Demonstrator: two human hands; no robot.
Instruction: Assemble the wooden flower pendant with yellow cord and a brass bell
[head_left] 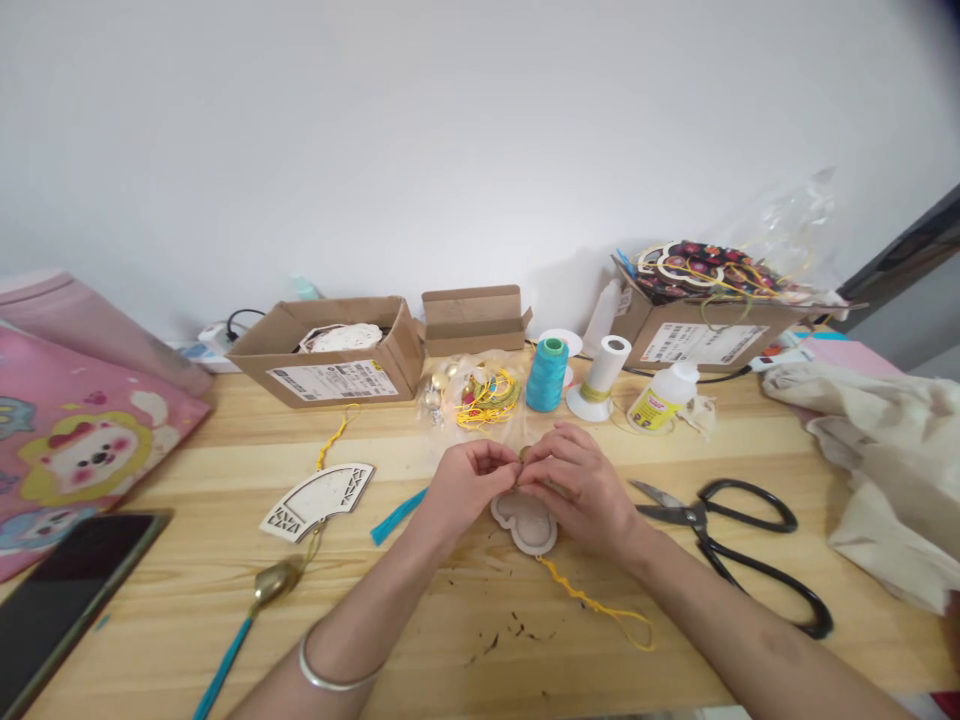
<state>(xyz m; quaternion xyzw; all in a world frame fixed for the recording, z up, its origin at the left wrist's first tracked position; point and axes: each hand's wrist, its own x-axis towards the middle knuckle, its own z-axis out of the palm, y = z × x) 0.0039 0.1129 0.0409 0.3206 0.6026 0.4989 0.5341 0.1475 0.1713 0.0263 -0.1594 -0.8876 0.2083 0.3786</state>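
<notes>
My left hand (466, 492) and my right hand (583, 492) meet with thumbs and fingertips pinched together, and the small thing between them is hidden. Just below the fingertips lies a pale wooden pendant (534, 526) with a rounded, lobed outline, its upper part covered by my hands. A knotted yellow cord (589, 600) trails from its lower end across the table. Something small and brass-coloured (523, 454) peeks out behind the fingers. Beside my left hand lies a blue tassel (397, 516). Large black-handled scissors (701, 518) rest open to the right of my right hand.
A fan-shaped wooden pendant (319, 500) with a brass bell (276, 580) and blue tassel lies left, near a phone (71, 600). Behind are cardboard boxes (337, 385), a bag of yellow cords (487, 395), blue thread (547, 378), a white spool (606, 370) and a glue bottle (664, 398).
</notes>
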